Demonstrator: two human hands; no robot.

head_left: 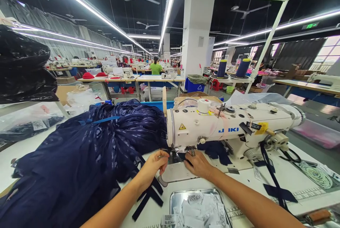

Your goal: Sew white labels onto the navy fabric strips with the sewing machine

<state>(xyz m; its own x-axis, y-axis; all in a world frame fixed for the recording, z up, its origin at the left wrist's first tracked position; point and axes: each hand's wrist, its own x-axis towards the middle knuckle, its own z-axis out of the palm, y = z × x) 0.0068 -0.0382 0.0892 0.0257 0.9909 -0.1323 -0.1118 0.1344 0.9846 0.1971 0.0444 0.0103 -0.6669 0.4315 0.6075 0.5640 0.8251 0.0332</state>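
A white JUKI sewing machine [209, 125] stands before me, its needle and presser foot between my hands. My left hand [155, 166] is just left of the presser foot, thumb and fingers pinched together; what they hold is too small to make out. My right hand [199, 164] is closed over a small navy fabric piece [182, 156] at the right of the foot, its fingertips partly hidden under the machine head. A large heap of navy garments [87, 157] lies to the left, with dark straps [148, 199] hanging near my left wrist. More navy cloth [216, 152] lies behind my right hand.
A metal tray [174, 199] of printed white labels [203, 210] sits at the front. Black scissors [290, 155], a coiled pale cord [316, 175] and dark tape [273, 175] lie at right. Thread cones [243, 68] stand behind. A black plastic bag [23, 65] is at left.
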